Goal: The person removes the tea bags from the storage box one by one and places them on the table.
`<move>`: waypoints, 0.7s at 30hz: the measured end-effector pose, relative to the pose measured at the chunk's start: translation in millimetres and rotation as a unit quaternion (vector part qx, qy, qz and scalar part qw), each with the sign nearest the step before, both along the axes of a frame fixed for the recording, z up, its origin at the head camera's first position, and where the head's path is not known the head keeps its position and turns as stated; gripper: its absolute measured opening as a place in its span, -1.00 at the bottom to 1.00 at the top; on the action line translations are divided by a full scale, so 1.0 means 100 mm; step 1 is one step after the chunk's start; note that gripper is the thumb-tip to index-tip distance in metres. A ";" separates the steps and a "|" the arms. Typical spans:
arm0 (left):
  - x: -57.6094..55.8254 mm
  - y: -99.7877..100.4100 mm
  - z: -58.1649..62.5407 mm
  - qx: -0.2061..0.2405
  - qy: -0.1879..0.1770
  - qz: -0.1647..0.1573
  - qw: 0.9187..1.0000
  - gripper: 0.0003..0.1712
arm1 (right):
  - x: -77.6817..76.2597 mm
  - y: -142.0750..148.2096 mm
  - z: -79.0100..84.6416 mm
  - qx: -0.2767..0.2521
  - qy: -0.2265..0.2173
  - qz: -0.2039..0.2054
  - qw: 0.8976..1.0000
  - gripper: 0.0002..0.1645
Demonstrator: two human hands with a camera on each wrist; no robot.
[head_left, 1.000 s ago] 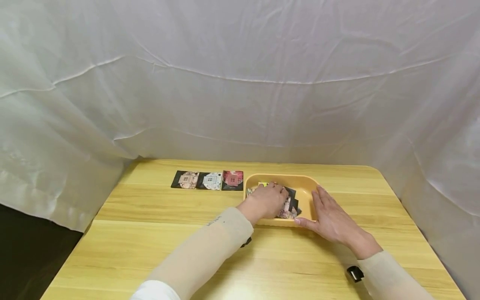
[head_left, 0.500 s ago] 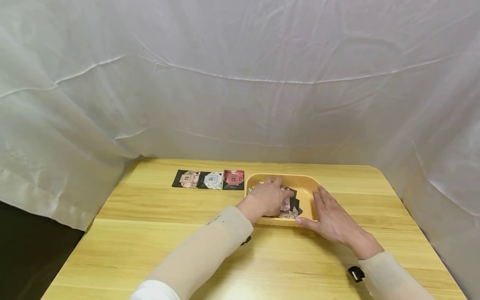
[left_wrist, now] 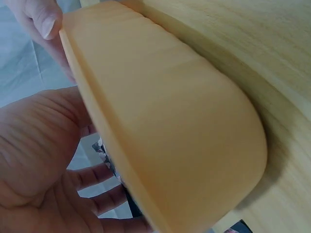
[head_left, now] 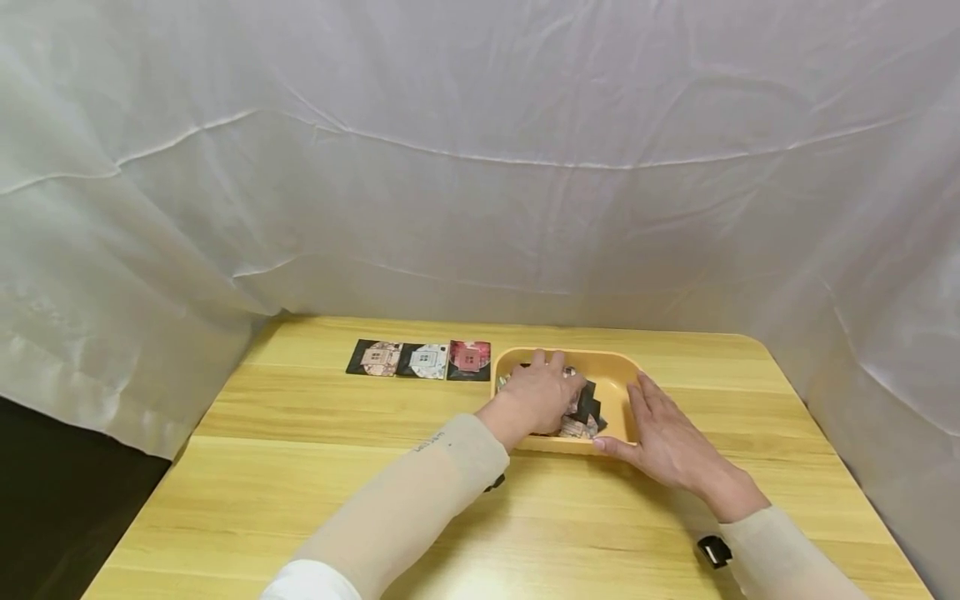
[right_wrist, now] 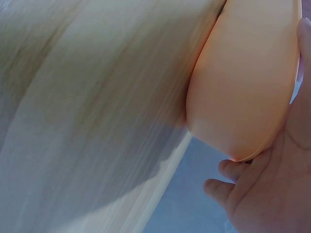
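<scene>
In the head view, a yellow-orange plastic tray (head_left: 577, 446) stands on the table, holding a loose heap of small flat printed pieces (head_left: 587, 408), black with floral patches. My left hand (head_left: 536, 398) reaches over the tray's near side, fingers down among the pieces. Its fingertips are hidden, so a grip on any piece is not visible. My right hand (head_left: 671, 437) rests against the tray's right end, thumb on the near rim and fingers straight along the side. In the left wrist view, the left hand's fingers (left_wrist: 104, 199) lie apart behind the tray's rim.
Left of the tray, three square printed pieces lie in a row: a peach one (head_left: 375, 358), a white one (head_left: 423, 360) and a red one (head_left: 470, 360). The wooden table (head_left: 300, 475) ends at a pale cloth curtain (head_left: 480, 208) behind.
My left hand's fingers spread out, then draw in again over the heap. The heaped pieces shift slightly. My right hand stays in place on the tray.
</scene>
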State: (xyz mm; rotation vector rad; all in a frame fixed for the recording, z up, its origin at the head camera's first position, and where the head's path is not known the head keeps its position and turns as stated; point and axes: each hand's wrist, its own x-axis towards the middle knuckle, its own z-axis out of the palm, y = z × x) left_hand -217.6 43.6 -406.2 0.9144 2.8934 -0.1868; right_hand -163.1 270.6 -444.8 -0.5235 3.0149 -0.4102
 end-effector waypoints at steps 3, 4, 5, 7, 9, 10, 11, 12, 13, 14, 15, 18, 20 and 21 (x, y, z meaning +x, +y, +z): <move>0.00 0.01 0.02 -0.004 0.007 -0.005 1.000 -0.28 | 0.00 0.01 0.00 0.000 0.000 -0.001 1.000 0.43; 0.00 0.01 0.04 -0.006 0.007 -0.006 1.000 -0.26 | 0.00 0.01 0.00 0.001 0.000 -0.002 1.000 0.43; 0.00 0.01 0.05 -0.008 0.006 -0.007 1.000 -0.25 | 0.01 0.01 0.01 0.001 -0.001 -0.002 1.000 0.44; 0.00 0.00 0.09 -0.009 0.001 -0.009 1.000 -0.23 | 0.01 0.02 0.00 0.000 -0.004 -0.004 1.000 0.45; 0.00 -0.02 0.14 -0.006 -0.007 -0.011 1.000 -0.20 | 0.01 0.03 0.00 -0.001 -0.008 -0.006 1.000 0.46; 0.00 -0.03 0.17 -0.003 -0.010 -0.013 1.000 -0.18 | 0.01 0.04 0.00 0.000 -0.008 -0.007 1.000 0.46; -0.01 -0.06 0.20 0.001 -0.012 -0.015 1.000 -0.17 | 0.01 0.04 0.00 -0.001 -0.010 -0.009 1.000 0.46; -0.01 -0.08 0.23 0.007 -0.015 -0.018 1.000 -0.16 | 0.01 0.04 -0.01 -0.001 -0.012 -0.010 1.000 0.46; -0.01 -0.11 0.27 0.013 -0.019 -0.018 1.000 -0.14 | 0.01 0.05 -0.01 -0.001 -0.012 -0.010 1.000 0.47; -0.02 -0.15 0.31 0.021 -0.022 -0.019 0.999 -0.14 | 0.01 0.05 -0.01 -0.001 -0.012 -0.010 1.000 0.47; -0.02 -0.19 0.34 0.027 -0.025 -0.019 0.999 -0.13 | 0.01 0.05 -0.01 0.000 -0.012 -0.010 1.000 0.47; -0.05 -0.33 0.44 0.049 -0.041 -0.012 0.998 -0.11 | 0.01 0.04 -0.01 0.000 -0.012 -0.011 1.000 0.47; -0.07 -0.45 0.51 0.059 -0.051 -0.007 0.997 -0.12 | 0.01 0.05 -0.01 0.001 -0.013 -0.013 1.000 0.48; -0.08 -0.51 0.53 0.063 -0.054 -0.005 0.997 -0.14 | 0.01 0.05 0.00 0.001 -0.014 -0.014 1.000 0.48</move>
